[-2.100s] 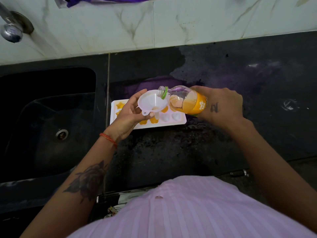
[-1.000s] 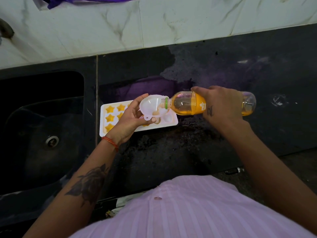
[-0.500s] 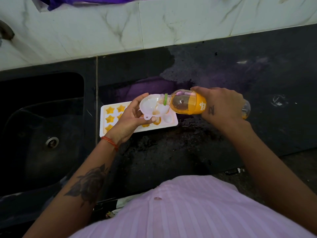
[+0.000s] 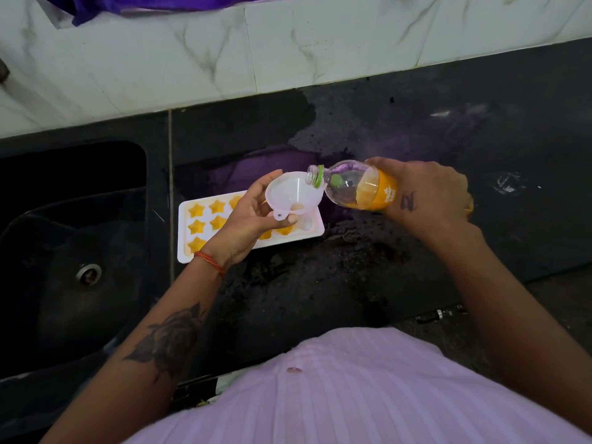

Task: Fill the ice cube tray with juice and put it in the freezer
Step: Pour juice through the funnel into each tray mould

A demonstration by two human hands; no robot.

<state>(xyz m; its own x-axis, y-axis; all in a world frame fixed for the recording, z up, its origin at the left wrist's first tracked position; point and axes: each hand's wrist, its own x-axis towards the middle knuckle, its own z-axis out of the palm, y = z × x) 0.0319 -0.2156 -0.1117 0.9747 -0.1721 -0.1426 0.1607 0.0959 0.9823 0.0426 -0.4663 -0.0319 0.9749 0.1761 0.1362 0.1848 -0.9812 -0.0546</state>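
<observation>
The left hand [image 4: 253, 219] pinches a white funnel [image 4: 294, 195] by its rim, thumb below and fingers curled behind, holding it over the right end of a white ice cube tray [image 4: 184, 232]. The right hand [image 4: 426, 195] is wrapped around a juice bottle [image 4: 358, 185], tipped sideways with its open neck at the funnel's edge. Half a second ago the juice reached the neck; now the bottle is tilted back and the juice sits toward its base. Star-shaped cells on the tray's left hold orange juice. The tray lies on the dark desk [image 4: 416, 123], beside a black sink [image 4: 73, 251].
</observation>
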